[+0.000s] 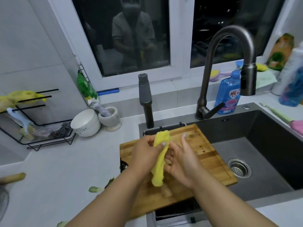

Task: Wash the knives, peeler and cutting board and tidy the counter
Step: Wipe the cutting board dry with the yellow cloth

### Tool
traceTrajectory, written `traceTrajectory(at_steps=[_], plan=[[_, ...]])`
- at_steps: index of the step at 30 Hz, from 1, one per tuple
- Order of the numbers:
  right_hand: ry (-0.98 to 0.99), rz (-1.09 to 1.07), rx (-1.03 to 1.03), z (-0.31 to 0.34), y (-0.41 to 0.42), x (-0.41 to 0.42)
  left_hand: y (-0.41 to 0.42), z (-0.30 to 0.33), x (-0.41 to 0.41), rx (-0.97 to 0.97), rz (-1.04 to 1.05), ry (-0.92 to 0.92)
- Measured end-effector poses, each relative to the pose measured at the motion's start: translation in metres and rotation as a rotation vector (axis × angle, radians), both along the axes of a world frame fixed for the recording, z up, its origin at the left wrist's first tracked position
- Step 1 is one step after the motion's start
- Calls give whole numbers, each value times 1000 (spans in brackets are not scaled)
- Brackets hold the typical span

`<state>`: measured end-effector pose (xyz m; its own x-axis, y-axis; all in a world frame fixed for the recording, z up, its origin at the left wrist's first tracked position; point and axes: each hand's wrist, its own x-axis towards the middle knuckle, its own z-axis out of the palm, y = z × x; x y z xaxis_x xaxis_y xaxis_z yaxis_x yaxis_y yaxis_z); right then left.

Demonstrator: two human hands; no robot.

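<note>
A wooden cutting board [208, 154] lies across the left side of the dark sink [270, 145]. Above it my left hand [144, 153] pinches the upper part of a yellow cloth [159, 161], which hangs down in a long strip. My right hand [182, 161] is beside the cloth with its fingers spread and its palm toward the strip, touching it. No knife shows plainly. A light blue handled tool [19, 118] lies in the black rack at the left.
A curved dark faucet [229, 63] and a blue soap bottle [227, 94] stand behind the sink. A white bowl [86, 122], a mortar [109, 118] and a black wire rack [49, 141] stand at the left. Green peel scraps [95, 189] lie on the counter.
</note>
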<state>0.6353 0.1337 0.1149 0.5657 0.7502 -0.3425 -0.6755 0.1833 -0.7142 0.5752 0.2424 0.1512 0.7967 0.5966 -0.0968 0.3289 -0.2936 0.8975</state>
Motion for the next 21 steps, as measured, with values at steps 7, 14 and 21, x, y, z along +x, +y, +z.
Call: traceTrajectory(at_steps=[7,14,21], plan=[[-344,-92,-458,3,-10,27,20,21,4,-351,-81,-58],[20,72,7,1,-8,30,36,35,9,-758,-20,-154],[-330,-48,-49,14,-15,53,43,37,1,-712,45,-201]])
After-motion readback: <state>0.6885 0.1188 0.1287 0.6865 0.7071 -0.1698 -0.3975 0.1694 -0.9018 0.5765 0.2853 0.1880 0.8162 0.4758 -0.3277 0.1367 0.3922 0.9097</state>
